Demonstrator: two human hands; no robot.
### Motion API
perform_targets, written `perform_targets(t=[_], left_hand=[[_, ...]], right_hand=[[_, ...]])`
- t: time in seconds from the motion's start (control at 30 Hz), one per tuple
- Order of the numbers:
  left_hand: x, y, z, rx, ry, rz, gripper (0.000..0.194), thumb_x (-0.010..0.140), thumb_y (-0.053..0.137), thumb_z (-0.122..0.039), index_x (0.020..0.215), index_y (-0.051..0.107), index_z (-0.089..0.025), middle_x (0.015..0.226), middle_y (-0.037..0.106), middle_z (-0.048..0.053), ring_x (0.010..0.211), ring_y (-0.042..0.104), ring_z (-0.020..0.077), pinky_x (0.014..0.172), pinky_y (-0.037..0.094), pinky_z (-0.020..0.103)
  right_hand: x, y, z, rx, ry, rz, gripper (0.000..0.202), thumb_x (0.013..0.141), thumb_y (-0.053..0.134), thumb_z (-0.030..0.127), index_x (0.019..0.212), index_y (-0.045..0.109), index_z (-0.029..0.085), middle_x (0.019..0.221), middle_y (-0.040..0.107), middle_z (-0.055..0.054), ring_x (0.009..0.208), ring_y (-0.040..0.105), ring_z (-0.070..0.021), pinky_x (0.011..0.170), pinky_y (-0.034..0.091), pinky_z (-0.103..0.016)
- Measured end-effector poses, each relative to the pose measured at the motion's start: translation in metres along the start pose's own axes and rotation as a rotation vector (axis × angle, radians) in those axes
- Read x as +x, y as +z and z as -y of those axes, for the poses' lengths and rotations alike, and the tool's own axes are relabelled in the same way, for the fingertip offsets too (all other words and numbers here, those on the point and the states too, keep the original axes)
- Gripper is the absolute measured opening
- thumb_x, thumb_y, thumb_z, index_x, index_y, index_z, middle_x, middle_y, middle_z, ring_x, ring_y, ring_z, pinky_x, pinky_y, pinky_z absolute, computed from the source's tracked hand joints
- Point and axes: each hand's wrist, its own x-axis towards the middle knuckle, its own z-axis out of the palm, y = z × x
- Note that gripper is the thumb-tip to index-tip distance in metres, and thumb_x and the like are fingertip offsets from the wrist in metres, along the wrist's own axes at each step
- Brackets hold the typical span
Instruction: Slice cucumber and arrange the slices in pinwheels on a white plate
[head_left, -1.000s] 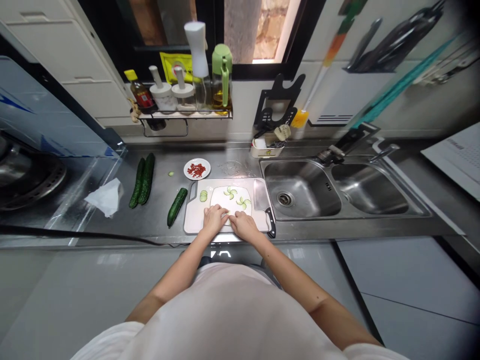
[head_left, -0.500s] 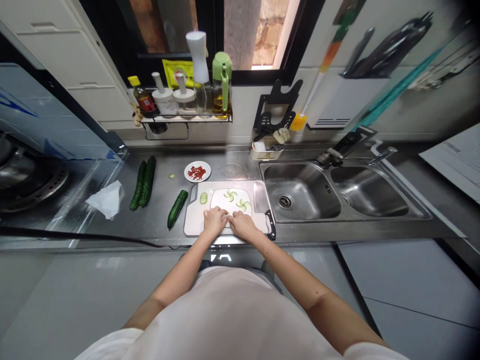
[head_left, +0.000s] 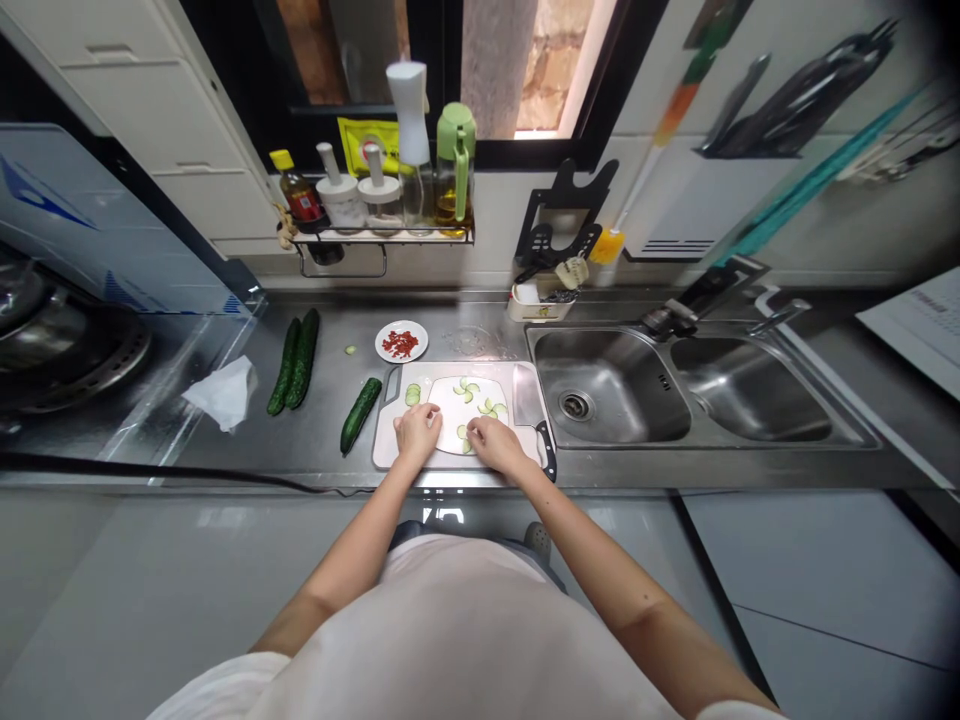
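Observation:
A white plate (head_left: 448,405) lies on a pale cutting board (head_left: 385,440). Curved pieces of cucumber form two pinwheel shapes on it, one at the top (head_left: 466,390) and one at the right (head_left: 492,409). My right hand (head_left: 493,442) has its fingertips pinched at a cucumber slice (head_left: 462,433) low on the plate. At the plate's left edge, my left hand (head_left: 418,432) is loosely curled with thumb and fingers apart, and nothing shows in it. Just above that hand is a small stack of cucumber slices (head_left: 412,394). A cleaver (head_left: 527,393) lies along the board's right side.
A whole-looking cucumber (head_left: 360,415) lies left of the board, with two more cucumbers (head_left: 294,360) farther left. Behind the board stands a small plate of chopped red pieces (head_left: 401,342). A white cloth (head_left: 225,392) is at left; a double sink (head_left: 611,385) at right.
My hands were together over the lower plate and have parted. The left hand has drawn back left, while the right stays at the plate, uncovering cucumber pieces there. The view has shifted slightly.

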Motion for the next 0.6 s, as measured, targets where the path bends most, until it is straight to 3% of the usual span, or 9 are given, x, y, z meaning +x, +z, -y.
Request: perform_targets(t=[0.17, 0.3, 0.43, 0.6], left_hand=[[0.017, -0.008, 0.018, -0.007, -0.196, -0.105, 0.025, 0.086, 0.051, -0.033, 0.104, 0.065, -0.027, 0.102, 0.069, 0.006, 0.099, 0.06, 0.0243, 0.088, 0.035, 0.038], [0.028, -0.009, 0.026, 0.033, -0.312, -0.139, 0.036, 0.082, 0.055, -0.04, 0.114, 0.061, -0.024, 0.105, 0.069, 0.01, 0.101, 0.06, 0.0295, 0.089, 0.035, 0.043], [0.035, -0.006, 0.029, 0.084, -0.348, -0.144, 0.04, 0.081, 0.056, -0.046, 0.111, 0.061, -0.021, 0.113, 0.066, 0.015, 0.106, 0.058, 0.0335, 0.091, 0.033, 0.048], [0.038, -0.005, 0.028, 0.082, -0.36, -0.128, 0.034, 0.081, 0.054, -0.044, 0.105, 0.062, -0.022, 0.113, 0.065, 0.013, 0.108, 0.057, 0.0333, 0.092, 0.032, 0.047]], right_hand=[[-0.004, -0.002, -0.004, 0.095, 0.007, -0.064, 0.023, 0.094, 0.042, 0.022, 0.099, 0.064, 0.018, 0.101, 0.065, -0.007, 0.087, 0.056, -0.0146, 0.073, 0.037, -0.023], [-0.006, -0.001, -0.005, 0.139, 0.001, -0.089, 0.023, 0.093, 0.042, 0.022, 0.098, 0.064, 0.018, 0.098, 0.065, -0.006, 0.086, 0.056, -0.015, 0.075, 0.038, -0.023], [-0.006, 0.001, -0.006, 0.165, -0.001, -0.105, 0.025, 0.093, 0.04, 0.022, 0.096, 0.064, 0.018, 0.095, 0.065, -0.005, 0.085, 0.056, -0.0153, 0.074, 0.038, -0.023], [-0.01, 0.003, -0.01, 0.176, -0.002, -0.117, 0.025, 0.094, 0.04, 0.024, 0.094, 0.065, 0.018, 0.094, 0.066, -0.006, 0.085, 0.056, -0.0156, 0.073, 0.037, -0.023]])
